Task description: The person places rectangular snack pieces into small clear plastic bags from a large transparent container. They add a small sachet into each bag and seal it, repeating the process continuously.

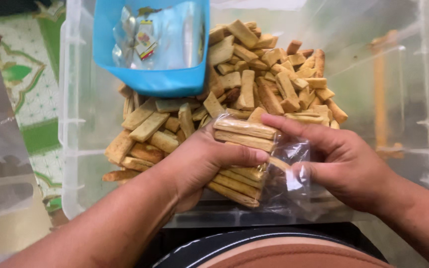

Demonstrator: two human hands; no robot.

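Here, my left hand [199,161] is clamped on the clear plastic bag of long tan biscuit sticks [242,159], and my right hand [341,161] pinches its open mouth. Beyond both hands sit loose sticks [269,79] in the clear plastic tub [75,124]. I judge squeezing could snap sticks.

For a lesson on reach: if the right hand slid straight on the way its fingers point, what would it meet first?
The right hand points left; its fingers already touch the bag of biscuits, and just beyond lies the left hand. Depth looks shared, though that is a judgement.
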